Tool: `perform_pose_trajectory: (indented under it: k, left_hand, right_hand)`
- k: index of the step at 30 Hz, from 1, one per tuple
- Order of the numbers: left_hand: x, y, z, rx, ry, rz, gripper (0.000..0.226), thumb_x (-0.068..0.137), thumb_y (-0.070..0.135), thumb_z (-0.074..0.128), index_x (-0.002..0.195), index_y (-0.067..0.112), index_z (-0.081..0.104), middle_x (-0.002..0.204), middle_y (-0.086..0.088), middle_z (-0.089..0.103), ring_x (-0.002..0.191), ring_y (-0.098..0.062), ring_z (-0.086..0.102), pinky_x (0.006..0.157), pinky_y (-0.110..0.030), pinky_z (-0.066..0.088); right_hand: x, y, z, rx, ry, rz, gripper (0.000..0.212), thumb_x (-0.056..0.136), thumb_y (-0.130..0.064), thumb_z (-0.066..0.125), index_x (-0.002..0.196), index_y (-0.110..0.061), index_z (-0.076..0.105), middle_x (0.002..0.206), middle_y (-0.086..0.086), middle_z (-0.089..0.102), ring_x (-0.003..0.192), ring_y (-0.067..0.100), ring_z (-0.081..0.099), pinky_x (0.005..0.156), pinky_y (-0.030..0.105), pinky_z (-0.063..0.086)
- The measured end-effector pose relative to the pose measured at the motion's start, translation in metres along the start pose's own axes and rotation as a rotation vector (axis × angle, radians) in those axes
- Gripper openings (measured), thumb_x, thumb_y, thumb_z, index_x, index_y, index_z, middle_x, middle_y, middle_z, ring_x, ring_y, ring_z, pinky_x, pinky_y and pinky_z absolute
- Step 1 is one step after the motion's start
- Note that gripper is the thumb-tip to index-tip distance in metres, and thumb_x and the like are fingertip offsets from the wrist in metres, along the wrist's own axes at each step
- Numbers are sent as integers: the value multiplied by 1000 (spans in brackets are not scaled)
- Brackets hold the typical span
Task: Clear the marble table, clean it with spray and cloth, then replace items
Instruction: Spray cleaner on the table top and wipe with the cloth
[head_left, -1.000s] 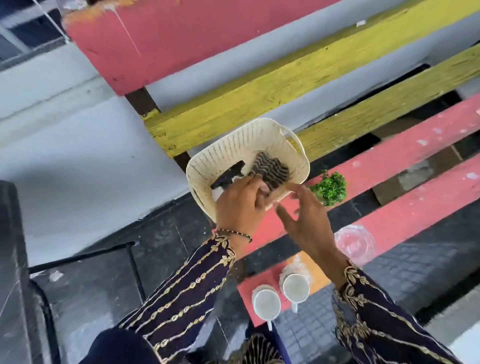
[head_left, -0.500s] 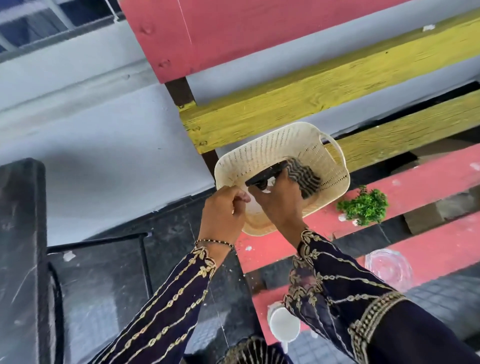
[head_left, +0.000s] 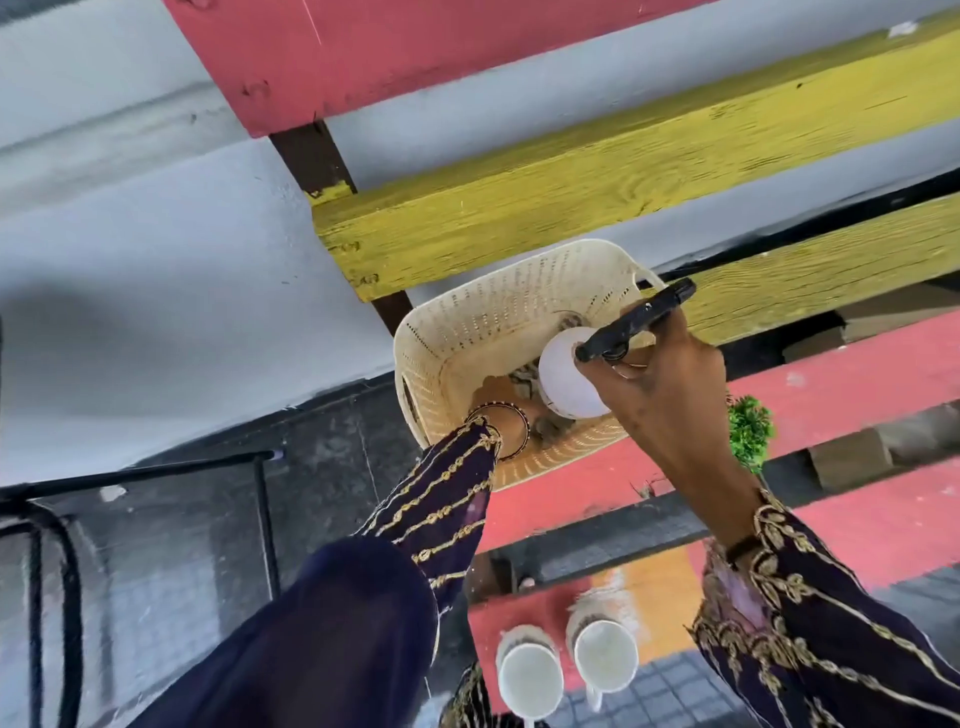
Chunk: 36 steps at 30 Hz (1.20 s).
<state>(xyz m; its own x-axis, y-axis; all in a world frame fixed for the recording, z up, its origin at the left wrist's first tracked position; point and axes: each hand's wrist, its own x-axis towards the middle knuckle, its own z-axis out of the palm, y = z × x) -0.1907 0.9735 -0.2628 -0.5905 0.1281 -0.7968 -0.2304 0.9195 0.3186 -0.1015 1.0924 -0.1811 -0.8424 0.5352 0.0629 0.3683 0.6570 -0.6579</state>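
While the right hand (head_left: 670, 395) grips the one spray bottle (head_left: 569, 374) by its black trigger head, fingers curled round the neck, the white body shows in front of the right half of the one cream basket (head_left: 441, 338). The left hand (head_left: 493, 389) reaches into the basket over its near rim. Its fingers are hidden behind the bottle, so I cannot tell whether they are spread or pinching. Patches of one patterned cloth (head_left: 556, 428) show on the basket floor beside that wrist. The basket sits on a red slat of the painted surface (head_left: 857, 374), its far rim near a yellow slat. Two white cups (head_left: 530, 680) (head_left: 605, 662) stand side by side at the near end, well apart from the basket. One small green plant (head_left: 748, 431) shows just beside the right forearm. Open gaps run between the slats, and the basket's left half lies uncovered.
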Motion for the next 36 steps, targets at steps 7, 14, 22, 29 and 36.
perform_pose_trajectory:
  k: [7,14,22,29,36]
  left_hand:
    - [15,-4,10,-307,88,-78,28,78,29,75,87,6,64,103,-14,70,95,-29,67,77,-29,52]
    - [-29,1,-6,-717,232,100,35,86,32,60,110,8,63,99,-1,67,92,-25,61,72,-28,44]
    - [-122,-48,-70,-636,493,367,28,90,28,59,101,9,42,67,2,53,65,-24,54,49,-29,33]
    - [-256,-140,-137,-487,607,691,54,97,17,46,145,33,29,75,-3,57,70,-32,62,63,-34,45]
    - [-375,-268,-195,-565,617,701,31,95,3,45,100,14,74,104,-1,71,92,-10,60,76,-2,39]
  right_hand:
    - [-3,4,-6,-15,-44,-22,69,84,-48,74,124,2,52,90,16,77,77,33,77,68,42,64]
    - [-17,-21,-25,-2,-23,-22,76,83,-52,72,133,0,48,99,18,78,84,37,77,71,48,63]
    - [-59,-98,-58,-48,-13,-77,75,78,-60,66,127,-5,51,95,14,78,91,35,76,78,47,61]
    - [-138,-219,-80,-59,-19,-151,55,79,-59,72,115,-20,54,95,-1,77,89,31,73,81,46,57]
    - [-234,-336,-74,333,-126,-270,39,80,-28,80,111,-20,60,102,-4,76,94,7,71,74,21,57]
